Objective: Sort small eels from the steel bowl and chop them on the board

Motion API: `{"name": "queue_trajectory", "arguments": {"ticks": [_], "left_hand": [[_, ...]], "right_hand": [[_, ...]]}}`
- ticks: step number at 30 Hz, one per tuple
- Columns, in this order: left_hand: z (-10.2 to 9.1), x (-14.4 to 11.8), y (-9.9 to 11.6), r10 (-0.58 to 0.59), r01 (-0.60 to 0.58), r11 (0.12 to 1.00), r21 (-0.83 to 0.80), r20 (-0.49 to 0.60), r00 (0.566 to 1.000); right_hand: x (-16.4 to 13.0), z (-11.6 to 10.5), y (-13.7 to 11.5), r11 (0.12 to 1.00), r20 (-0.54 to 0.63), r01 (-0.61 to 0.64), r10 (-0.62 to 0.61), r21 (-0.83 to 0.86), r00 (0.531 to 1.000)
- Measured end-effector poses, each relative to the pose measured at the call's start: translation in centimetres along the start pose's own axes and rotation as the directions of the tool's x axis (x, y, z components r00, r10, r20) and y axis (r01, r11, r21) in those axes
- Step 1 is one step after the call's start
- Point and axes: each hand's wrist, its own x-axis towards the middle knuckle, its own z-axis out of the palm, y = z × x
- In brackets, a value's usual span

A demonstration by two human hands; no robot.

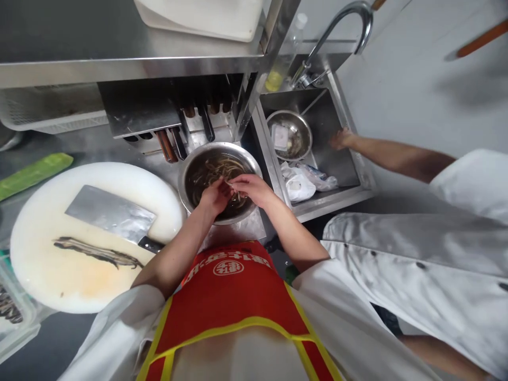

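Left hand [215,196] and right hand [251,189] pinch pale strips [222,168] over a steel bowl [189,169]. Red apron [234,296]: white characters and round logo, upside down, unreadable. Cleaver [113,216] lies on the round board [43,264].

We see our left hand [215,197] and right hand [251,189] meeting over the steel bowl [186,174] of pale strips [222,168]; at nine o'clock, a cleaver [111,214] lies on the white board [47,275]; a co-worker's hand [340,139] reaches the sink [341,169] at two o'clock.

I'm in a working restaurant kitchen here: stainless steel desk [119,143], deep steel sink [341,153] with tall tap [341,26], cleaver [113,216] on round white chopping board [59,275], knife rack [190,127], chef whites beside me.
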Motion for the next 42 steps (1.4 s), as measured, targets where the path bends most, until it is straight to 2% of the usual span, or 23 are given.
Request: {"name": "queue_trajectory", "arguments": {"ticks": [5, 8, 11, 14, 16, 18, 20, 24, 26, 30, 33, 36, 39, 42], "left_hand": [[-0.1, 0.8, -0.1, 0.08, -0.08, 0.992, -0.095, -0.009, 0.997], [-0.3, 0.9, 0.3, 0.121, -0.129, 0.984, -0.125, -0.068, 0.99], [-0.5, 0.5, 1.2, 0.171, -0.175, 0.977, -0.12, -0.041, 0.984], [-0.6, -0.3, 2.0, 0.223, -0.217, 0.97, -0.108, 0.051, 0.973], [-0.6, -1.1, 2.3, 0.262, -0.255, 0.964, -0.08, 0.103, 0.959], [-0.5, -1.7, 2.2, 0.32, -0.318, 0.947, -0.039, 0.132, 0.938], [-0.4, -2.1, 1.8, 0.394, -0.398, 0.917, -0.008, 0.154, 0.906], [-0.5, -2.4, 0.7, 0.529, -0.539, 0.842, 0.027, 0.159, 0.834], [-0.6, -2.5, 0.4, 0.558, -0.569, 0.821, 0.042, 0.151, 0.816], [-1.2, -2.8, 0.1, 0.558, -0.575, 0.817, 0.05, 0.183, 0.809], [-1.6, -3.1, -0.3, 0.562, -0.589, 0.805, 0.067, 0.227, 0.795], [-2.3, -3.0, -0.7, 0.575, -0.607, 0.786, 0.121, 0.219, 0.788], [-3.1, -3.0, -0.7, 0.551, -0.591, 0.749, 0.301, 0.214, 0.807], [-3.5, -3.3, -0.5, 0.503, -0.552, 0.671, 0.494, 0.243, 0.829]], "right_hand": [[-1.8, 0.6, 0.9, 0.983, 0.023, -0.067, 0.064, 0.172, 0.998], [-2.9, 0.6, 1.7, 0.988, 0.017, -0.06, 0.058, 0.141, 0.998], [-3.6, 0.4, 2.6, 0.999, 0.02, -0.038, 0.037, 0.009, 0.999], [-3.9, 0.1, 3.0, 0.985, 0.056, 0.0, 0.009, -0.171, 0.998], [-3.8, 0.2, 2.8, 0.937, 0.049, 0.095, -0.083, -0.336, 0.995], [-3.4, 0.7, 2.4, 0.857, -0.011, 0.184, -0.216, -0.481, 0.976], [-2.8, 1.6, 1.8, 0.82, -0.089, 0.217, -0.308, -0.529, 0.947], [-1.6, 3.9, 1.2, 0.837, -0.15, 0.222, -0.336, -0.501, 0.93], [-1.2, 4.7, 1.2, 0.828, -0.17, 0.204, -0.335, -0.523, 0.927], [-0.8, 5.3, 1.3, 0.842, -0.213, 0.18, -0.326, -0.509, 0.921], [-0.7, 4.9, 1.5, 0.865, -0.239, 0.15, -0.293, -0.479, 0.926], [-0.6, 4.4, 1.9, 0.899, -0.249, 0.141, -0.26, -0.414, 0.933], [-0.7, 4.1, 2.1, 0.928, -0.249, 0.121, -0.217, -0.352, 0.944], [-1.0, 4.0, 2.1, 0.948, -0.24, 0.089, -0.166, -0.304, 0.956]]}}
